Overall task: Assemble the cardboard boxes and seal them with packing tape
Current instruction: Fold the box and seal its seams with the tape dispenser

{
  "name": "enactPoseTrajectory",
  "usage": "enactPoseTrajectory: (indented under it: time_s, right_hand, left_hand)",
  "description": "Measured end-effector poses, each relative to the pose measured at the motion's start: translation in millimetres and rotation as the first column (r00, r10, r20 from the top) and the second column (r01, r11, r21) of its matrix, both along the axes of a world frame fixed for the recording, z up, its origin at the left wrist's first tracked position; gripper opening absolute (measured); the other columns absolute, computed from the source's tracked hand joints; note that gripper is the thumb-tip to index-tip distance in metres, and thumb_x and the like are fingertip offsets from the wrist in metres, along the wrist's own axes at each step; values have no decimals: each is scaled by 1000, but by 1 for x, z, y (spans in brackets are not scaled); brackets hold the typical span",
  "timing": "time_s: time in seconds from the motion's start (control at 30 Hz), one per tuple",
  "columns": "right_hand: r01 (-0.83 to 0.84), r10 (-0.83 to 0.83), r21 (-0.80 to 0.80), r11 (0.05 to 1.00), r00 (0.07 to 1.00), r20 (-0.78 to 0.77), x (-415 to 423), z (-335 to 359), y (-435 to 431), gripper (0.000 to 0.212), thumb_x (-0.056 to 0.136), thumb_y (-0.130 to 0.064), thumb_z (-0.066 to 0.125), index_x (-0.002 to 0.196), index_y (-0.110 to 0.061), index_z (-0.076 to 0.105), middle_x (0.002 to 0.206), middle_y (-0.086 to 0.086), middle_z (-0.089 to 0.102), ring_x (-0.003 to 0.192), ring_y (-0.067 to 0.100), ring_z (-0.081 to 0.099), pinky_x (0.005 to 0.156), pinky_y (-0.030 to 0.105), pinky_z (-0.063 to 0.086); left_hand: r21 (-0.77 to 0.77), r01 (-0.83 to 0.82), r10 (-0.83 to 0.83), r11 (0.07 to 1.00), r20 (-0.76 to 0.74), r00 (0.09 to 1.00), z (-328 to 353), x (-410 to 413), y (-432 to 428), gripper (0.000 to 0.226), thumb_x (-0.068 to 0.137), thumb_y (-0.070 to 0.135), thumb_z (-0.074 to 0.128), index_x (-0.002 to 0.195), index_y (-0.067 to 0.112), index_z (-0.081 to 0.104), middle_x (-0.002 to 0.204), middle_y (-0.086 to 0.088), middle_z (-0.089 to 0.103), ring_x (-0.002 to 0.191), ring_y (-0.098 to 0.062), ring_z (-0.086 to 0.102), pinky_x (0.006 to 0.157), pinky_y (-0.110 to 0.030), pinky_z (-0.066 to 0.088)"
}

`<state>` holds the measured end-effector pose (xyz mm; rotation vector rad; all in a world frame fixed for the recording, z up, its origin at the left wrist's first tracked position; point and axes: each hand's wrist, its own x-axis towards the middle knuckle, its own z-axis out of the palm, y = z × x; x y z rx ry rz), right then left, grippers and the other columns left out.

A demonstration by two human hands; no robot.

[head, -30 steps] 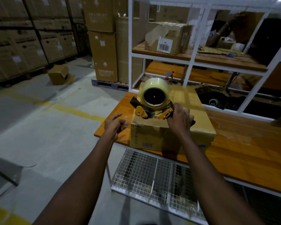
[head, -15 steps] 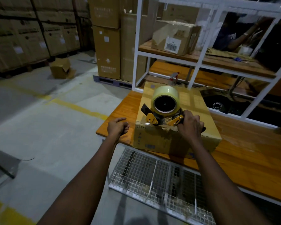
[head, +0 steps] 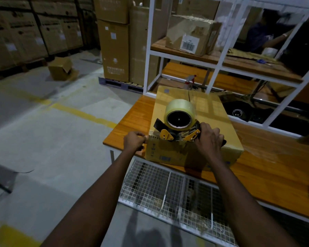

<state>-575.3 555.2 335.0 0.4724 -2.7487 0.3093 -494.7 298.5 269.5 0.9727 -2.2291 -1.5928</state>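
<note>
Sealing is at its start: the tape dispenser sits on the near top edge of the cardboard box, which rests on the near left end of the wooden table. The right hand is closed around the dispenser's handle, directly right of the tape roll. The left hand is curled, fingertips pinched at the box's near left corner, touching the cardboard; what it pinches cannot be told. The flap seam runs away from the person, from the dispenser toward the white rack, along the box's long axis. Judgement: the coming stroke must follow that seam straight away from the body. The right hand is the nearer of the 2 to the seam. The dispenser appears slightly left of the seam line, so a small rightward correction may be needed.
</note>
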Motion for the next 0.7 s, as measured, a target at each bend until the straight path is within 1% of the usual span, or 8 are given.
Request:
enactPoseTrajectory:
  time_s: [0.13,0.2,0.33,0.47,0.53,0.6,0.67,0.7]
  right_hand:
    - [14,-14,15,1000,1000,18,-1,-2,0,32,89,-21,64,117,-16,50,116,7,57,104,37,46,83,46,34]
    - [11,-11,31,999,1000,1,-1,-1,-1,33,89,-20,64,118,-16,49,116,7,57,104,37,46,82,45,33]
    - [12,-11,63,998,1000,-7,-1,1,-2,32,89,-21,64,117,-16,48,117,7,55,104,35,45,82,44,33]
    - [-1,1,42,999,1000,-4,-2,-1,0,32,88,-23,64,116,-17,48,116,6,57,102,35,46,81,44,34]
    - [5,-5,40,999,1000,8,-2,-1,0,33,89,-25,65,117,-17,49,117,6,57,103,35,47,81,44,34]
    - [6,-7,33,999,1000,20,-2,-1,0,35,89,-26,65,118,-17,49,118,6,56,104,35,47,82,45,35]
    - [3,-4,24,1000,1000,26,-1,-2,1,35,89,-27,64,119,-17,48,118,6,56,104,34,47,83,45,35]
    - [3,-3,22,1000,1000,27,-1,-2,1,35,89,-26,63,119,-17,48,118,6,56,104,34,46,83,45,35]
  left_hand:
    - [-229,158,-139,960,100,985,4,2,-9,23,91,37,70,101,16,73,79,-1,76,57,-19,71,55,-30,59]
    - [-317,203,-164,927,144,976,5,2,-11,26,92,42,66,97,18,73,76,5,75,54,-14,70,57,-29,58]
    - [-382,210,-140,900,201,969,4,-1,-12,28,92,48,63,93,23,76,71,11,73,52,-7,68,63,-29,57]
    - [-384,184,-122,905,181,976,-2,-2,-11,36,88,56,63,88,23,76,72,8,74,60,-13,70,70,-36,59]
    - [-387,176,-115,905,175,978,-5,-1,-13,47,81,65,62,98,24,76,85,3,76,75,-21,71,74,-39,59]
    - [-389,182,-116,903,186,976,-9,1,-17,61,77,71,62,117,25,71,107,-4,74,97,-28,68,79,-40,57]
    - [-372,217,-145,902,212,966,-12,7,-17,64,81,62,68,132,23,63,121,-8,69,112,-30,64,86,-42,54]
    - [-352,228,-170,908,188,967,-13,10,-15,59,85,51,70,136,24,59,123,-9,69,112,-29,64,88,-42,54]
